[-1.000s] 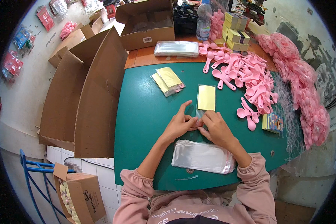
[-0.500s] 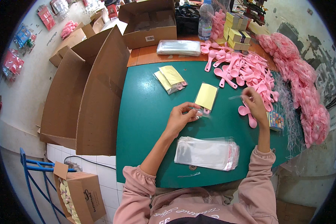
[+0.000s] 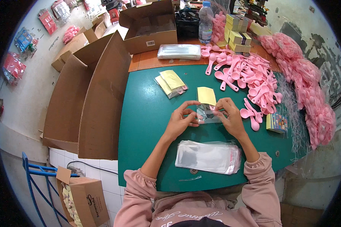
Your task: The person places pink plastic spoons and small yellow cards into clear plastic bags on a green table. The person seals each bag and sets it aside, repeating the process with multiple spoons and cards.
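Note:
In front of me, both hands hold the open end of a clear plastic bag [image 3: 207,116]. A yellow card [image 3: 206,96] shows in its far part, and a bit of pink shows by my right fingers. My left hand [image 3: 182,120] pinches the bag's left edge; my right hand [image 3: 230,116] grips its right edge. Nearer to me lies a stack of flat clear bags [image 3: 204,155]. Beyond my left hand rest bagged packs with yellow cards [image 3: 171,82]. Loose pink spoons [image 3: 254,117] lie just right of my right hand, next to the big pile of pink spoons [image 3: 259,77].
A small stack of printed cards [image 3: 277,123] sits right of the spoons. Large open cardboard boxes [image 3: 102,98] stand at the left. At the back are a water bottle [image 3: 205,22], stacks of yellow cards [image 3: 239,39] and more clear bags [image 3: 179,52]. Bundled pink spoons [image 3: 310,90] line the right.
My right hand has come left from beside the loose spoons to the bag's right edge. The thin clear strip it held no longer shows. The bag end is now spread between both hands.

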{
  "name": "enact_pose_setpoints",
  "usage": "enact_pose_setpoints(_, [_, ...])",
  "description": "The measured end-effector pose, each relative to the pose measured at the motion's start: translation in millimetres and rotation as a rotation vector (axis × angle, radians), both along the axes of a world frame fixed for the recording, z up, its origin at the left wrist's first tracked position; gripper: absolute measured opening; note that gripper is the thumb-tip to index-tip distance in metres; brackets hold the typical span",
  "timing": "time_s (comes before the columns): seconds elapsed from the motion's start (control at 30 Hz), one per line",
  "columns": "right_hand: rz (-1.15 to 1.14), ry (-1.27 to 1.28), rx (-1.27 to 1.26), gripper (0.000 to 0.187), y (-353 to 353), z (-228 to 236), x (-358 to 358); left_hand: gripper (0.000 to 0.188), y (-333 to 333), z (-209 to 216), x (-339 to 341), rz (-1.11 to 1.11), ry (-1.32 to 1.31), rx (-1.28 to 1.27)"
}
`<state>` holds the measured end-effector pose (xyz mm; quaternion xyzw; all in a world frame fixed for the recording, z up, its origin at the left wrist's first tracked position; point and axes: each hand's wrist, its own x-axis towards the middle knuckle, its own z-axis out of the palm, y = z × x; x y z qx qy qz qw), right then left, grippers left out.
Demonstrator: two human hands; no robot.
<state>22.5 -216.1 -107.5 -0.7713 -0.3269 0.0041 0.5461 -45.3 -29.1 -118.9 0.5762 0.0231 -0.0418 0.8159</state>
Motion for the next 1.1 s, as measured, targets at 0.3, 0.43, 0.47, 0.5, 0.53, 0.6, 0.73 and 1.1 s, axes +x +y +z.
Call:
enact_pose_setpoints(0.3, [0.133, 0.241, -0.021, 0.011, -10.1, -18.4, 15.9, 0.015, -2.1, -13.1, 4.8, 0.062, -0.153, 0.577])
enact_pose_setpoints(0.43, [0.180, 0.569, 0.046, 0.012, -8.0, -18.7, 14.5, 0.014, -2.9, -13.9, 5.9, 0.155, -0.173, 0.633])
enact_pose_setpoints(0.47, [0.165, 0.570, 0.082, 0.014, -6.9, -19.2, 13.1, 0.016, -3.1, -13.6, 6.3, 0.166, -0.136, 0.592])
enact_pose_setpoints(0.5, [0.151, 0.570, 0.117, 0.016, -5.9, -19.8, 11.9, 0.016, -3.4, -12.5, 6.9, 0.165, -0.137, 0.592])
enact_pose_setpoints(0.53, [0.150, 0.570, 0.117, 0.016, -4.9, -21.3, 11.5, 0.017, -3.8, -10.9, 7.7, 0.161, -0.069, 0.567])
enact_pose_setpoints(0.6, [0.085, 0.584, 0.145, 0.016, -2.0, -23.2, 10.2, 0.018, -5.4, -12.4, 8.0, 0.162, -0.003, 0.542])
enact_pose_setpoints(0.73, [-0.016, 0.535, 0.129, 0.014, 2.3, -27.8, 7.4, 0.020, -9.9, -12.4, 10.0, 0.292, -0.038, 0.581])
enact_pose_setpoints(1.1, [-0.045, 0.519, 0.138, 0.012, 7.7, -24.1, 3.2, 0.020, -8.0, -19.7, 10.2, 0.315, -0.029, 0.561])
